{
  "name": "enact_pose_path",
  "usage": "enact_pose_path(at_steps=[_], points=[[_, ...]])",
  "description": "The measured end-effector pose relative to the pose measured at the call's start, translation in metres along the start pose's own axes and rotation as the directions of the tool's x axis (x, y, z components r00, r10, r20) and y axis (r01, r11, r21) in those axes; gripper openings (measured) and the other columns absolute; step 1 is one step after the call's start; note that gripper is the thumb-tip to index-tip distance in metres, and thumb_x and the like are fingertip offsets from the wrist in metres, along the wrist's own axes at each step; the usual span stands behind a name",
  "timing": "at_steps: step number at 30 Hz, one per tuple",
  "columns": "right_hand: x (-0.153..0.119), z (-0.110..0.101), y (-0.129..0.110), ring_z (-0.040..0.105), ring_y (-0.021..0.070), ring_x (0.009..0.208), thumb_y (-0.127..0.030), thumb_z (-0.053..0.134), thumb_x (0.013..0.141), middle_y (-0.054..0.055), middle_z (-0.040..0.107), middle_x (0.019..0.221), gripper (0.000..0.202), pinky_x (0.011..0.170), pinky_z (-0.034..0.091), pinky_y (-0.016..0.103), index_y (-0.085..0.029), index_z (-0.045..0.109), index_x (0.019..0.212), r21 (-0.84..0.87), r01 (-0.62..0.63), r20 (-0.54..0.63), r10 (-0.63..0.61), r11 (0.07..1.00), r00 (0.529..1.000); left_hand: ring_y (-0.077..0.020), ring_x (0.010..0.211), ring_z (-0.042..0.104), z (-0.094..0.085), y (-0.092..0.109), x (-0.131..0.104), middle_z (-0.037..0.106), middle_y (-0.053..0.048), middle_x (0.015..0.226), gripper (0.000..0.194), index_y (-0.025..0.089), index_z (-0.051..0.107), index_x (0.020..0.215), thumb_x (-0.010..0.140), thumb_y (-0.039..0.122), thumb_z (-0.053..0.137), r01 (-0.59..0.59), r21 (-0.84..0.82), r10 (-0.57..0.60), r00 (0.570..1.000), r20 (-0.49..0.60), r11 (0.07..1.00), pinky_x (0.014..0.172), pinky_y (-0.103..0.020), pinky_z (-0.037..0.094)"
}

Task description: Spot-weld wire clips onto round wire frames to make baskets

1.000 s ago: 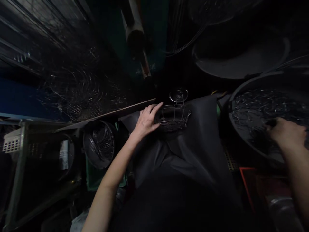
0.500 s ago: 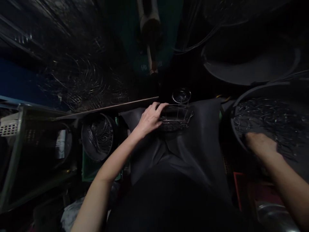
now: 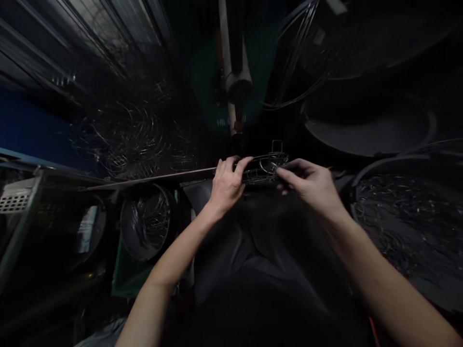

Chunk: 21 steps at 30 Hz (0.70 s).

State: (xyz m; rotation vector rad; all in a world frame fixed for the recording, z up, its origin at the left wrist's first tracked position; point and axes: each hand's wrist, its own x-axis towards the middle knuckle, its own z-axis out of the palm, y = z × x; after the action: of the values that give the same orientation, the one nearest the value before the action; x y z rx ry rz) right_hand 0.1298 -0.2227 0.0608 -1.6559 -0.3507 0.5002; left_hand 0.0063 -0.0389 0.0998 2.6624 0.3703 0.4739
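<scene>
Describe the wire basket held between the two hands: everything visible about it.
The wire basket is a small, shallow frame of thin shiny metal wire, with oval rims joined by short uprights and a small loop standing up at its far edge. It is seen nearly edge-on above a dark cloth. The left hand grips its left end; the right hand pinches its right end. Dim light hides finer detail.

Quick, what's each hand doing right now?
Left hand: closed on the left end of the wire basket.
Right hand: fingers pinched at the basket's right end; what they pinch is too dark to tell.
</scene>
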Motion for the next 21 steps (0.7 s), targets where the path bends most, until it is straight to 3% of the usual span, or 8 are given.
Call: enact_pose_path(at_steps=[3,6,14,21], points=[[0.020,0.040,-0.021,0.061,0.0141,0.053,-0.045,0.078,0.068,0.002,0.062,0.065,0.035,0.044,0.049,0.023,-0.016,0.063,0.079,0.092,-0.052,0.079,0.044,0.994,0.996,-0.0236,0.118,0.052,0.006,-0.001,-0.004,0.052,-0.009,0.121,0.059,0.024,0.046,0.130,0.076,0.001,0.054,-0.013,0.087,0.016,0.999,-0.031,0.996,0.111,-0.050,0.038],[0.020,0.058,-0.033,0.060,0.0125,0.050,-0.042,0.078,0.066,-0.001,0.060,0.060,0.033,0.044,0.051,0.021,-0.016,0.058,0.074,0.155,-0.071,0.087,0.058,0.985,0.995,-0.0231,0.117,0.053,0.009,-0.005,-0.008,0.052,-0.008,0.121,0.058,0.025,0.045,0.131,0.079,0.002,0.053,-0.027,0.142,0.032,0.999,-0.038,0.990,0.112,-0.051,0.036],[0.011,0.070,-0.026,0.061,0.0133,0.054,-0.044,0.073,0.071,-0.001,0.062,0.067,0.030,0.053,0.056,0.026,-0.019,0.057,0.076,0.119,0.117,-0.011,-0.116,0.986,0.993,-0.0245,0.118,0.053,0.011,-0.009,-0.008,0.051,-0.009,0.121,0.062,0.023,0.042,0.132,0.075,0.004,0.056,0.024,-0.020,-0.025,0.999,-0.041,1.000,0.105,-0.047,0.045],[0.014,0.070,-0.023,0.059,0.0118,0.056,-0.045,0.069,0.076,0.000,0.062,0.069,0.029,0.053,0.052,0.023,-0.018,0.059,0.075,-0.002,0.201,-0.034,-0.201,0.980,0.979,-0.0237,0.120,0.052,0.018,-0.012,-0.009,0.051,-0.010,0.123,0.059,0.023,0.043,0.133,0.077,0.003,0.052,0.004,0.016,-0.003,0.995,-0.097,1.000,0.113,-0.052,0.035]])
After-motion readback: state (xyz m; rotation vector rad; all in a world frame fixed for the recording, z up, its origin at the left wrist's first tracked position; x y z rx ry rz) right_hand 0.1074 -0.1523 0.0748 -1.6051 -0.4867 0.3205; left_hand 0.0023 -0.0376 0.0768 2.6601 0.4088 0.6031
